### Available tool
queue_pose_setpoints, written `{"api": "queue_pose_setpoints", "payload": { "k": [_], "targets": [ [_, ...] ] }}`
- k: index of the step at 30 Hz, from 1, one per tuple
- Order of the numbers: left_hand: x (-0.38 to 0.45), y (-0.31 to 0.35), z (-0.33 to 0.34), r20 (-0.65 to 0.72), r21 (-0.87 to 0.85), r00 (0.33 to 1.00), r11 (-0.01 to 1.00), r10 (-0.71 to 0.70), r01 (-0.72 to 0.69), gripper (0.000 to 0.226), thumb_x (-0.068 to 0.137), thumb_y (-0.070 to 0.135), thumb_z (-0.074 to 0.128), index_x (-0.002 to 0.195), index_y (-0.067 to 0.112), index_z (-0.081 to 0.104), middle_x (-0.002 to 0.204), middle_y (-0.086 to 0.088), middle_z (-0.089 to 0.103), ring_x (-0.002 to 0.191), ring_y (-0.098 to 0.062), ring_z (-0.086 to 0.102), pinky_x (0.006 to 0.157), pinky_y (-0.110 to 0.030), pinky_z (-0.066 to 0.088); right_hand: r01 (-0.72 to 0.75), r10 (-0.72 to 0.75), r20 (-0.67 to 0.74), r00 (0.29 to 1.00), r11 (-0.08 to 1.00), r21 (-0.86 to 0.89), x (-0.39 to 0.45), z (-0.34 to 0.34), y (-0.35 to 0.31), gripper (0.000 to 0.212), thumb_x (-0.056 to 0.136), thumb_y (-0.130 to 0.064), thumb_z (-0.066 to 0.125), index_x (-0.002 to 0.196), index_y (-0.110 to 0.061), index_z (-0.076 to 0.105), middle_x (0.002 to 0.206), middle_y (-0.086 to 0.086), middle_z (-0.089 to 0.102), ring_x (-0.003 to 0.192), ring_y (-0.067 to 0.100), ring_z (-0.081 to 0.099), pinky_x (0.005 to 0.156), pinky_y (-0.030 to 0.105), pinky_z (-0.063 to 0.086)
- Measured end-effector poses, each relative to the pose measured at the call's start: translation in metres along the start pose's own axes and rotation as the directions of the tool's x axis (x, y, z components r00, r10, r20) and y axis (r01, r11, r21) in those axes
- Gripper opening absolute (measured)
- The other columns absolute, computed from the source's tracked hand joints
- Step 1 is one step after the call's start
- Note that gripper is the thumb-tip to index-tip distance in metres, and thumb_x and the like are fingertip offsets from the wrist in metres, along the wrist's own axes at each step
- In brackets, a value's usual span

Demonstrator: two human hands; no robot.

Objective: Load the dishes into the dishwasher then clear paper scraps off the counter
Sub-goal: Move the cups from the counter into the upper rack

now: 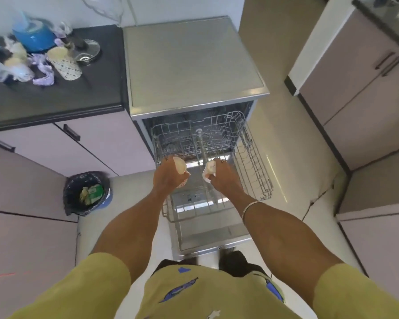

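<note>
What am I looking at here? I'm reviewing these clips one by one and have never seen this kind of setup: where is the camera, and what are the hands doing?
There is no robot: a person wears one wide-angle camera on the head, looking forward and down, so you see their own arms from above. They stand at an open dishwasher with its wire rack pulled out. The left hand holds a cream cup; the right hand holds a white cup, both over the rack. To the left, the dark counter carries a blue pot, another patterned cup, a metal strainer and purple paper scraps. A lined bin stands on the floor below.
</note>
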State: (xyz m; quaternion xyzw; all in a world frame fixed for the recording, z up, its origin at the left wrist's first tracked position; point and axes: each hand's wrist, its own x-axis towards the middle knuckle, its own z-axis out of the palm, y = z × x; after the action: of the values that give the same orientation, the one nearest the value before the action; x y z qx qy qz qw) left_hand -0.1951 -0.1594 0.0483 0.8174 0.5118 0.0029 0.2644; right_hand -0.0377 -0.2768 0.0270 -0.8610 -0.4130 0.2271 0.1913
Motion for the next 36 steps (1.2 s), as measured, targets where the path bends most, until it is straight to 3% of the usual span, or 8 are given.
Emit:
{"api": "queue_pose_setpoints", "payload": {
  "k": [14,19,29,36],
  "targets": [
    [0.043,0.012,0.033,-0.120,-0.114,0.958,0.962,-0.261,0.248,0.092,0.065,0.049,0.086,0.138,0.017,0.039,0.128,-0.013,0.054,0.106,-0.036,0.061,0.084,-0.047,0.055,0.274,-0.259,0.211,0.942,0.961,-0.043,0.120,-0.015,0.008,0.055,0.083,-0.021,0.073,0.131,-0.016,0.048,0.125,0.009,0.056,0.113,0.029,0.055,0.090,0.044,0.052],
    [0.065,0.005,0.046,-0.094,-0.107,0.972,0.972,-0.217,0.207,0.089,0.066,0.047,0.086,0.136,0.018,0.039,0.129,-0.011,0.054,0.107,-0.034,0.061,0.085,-0.047,0.056,0.284,-0.266,0.233,0.935,0.958,-0.044,0.156,0.002,0.008,0.058,0.082,-0.021,0.075,0.133,-0.017,0.047,0.125,0.010,0.057,0.111,0.028,0.056,0.088,0.036,0.047],
    [0.131,-0.026,0.067,-0.101,-0.126,0.979,0.978,-0.178,0.165,0.088,0.068,0.047,0.085,0.138,0.022,0.039,0.137,-0.007,0.050,0.112,-0.031,0.060,0.089,-0.051,0.056,0.234,-0.232,0.191,0.954,0.972,0.013,0.240,0.057,-0.012,0.061,0.082,-0.023,0.077,0.133,-0.014,0.045,0.122,0.011,0.062,0.112,0.029,0.060,0.091,0.041,0.053],
    [0.177,-0.056,0.085,-0.158,-0.023,0.966,0.978,-0.207,0.206,0.088,0.067,0.053,0.083,0.136,0.018,0.041,0.137,-0.010,0.047,0.107,-0.035,0.063,0.083,-0.050,0.058,0.318,-0.311,0.141,0.940,0.948,-0.028,0.295,0.108,-0.030,0.063,0.079,-0.025,0.079,0.131,-0.014,0.045,0.124,0.011,0.060,0.117,0.029,0.056,0.092,0.044,0.052]
  ]
}}
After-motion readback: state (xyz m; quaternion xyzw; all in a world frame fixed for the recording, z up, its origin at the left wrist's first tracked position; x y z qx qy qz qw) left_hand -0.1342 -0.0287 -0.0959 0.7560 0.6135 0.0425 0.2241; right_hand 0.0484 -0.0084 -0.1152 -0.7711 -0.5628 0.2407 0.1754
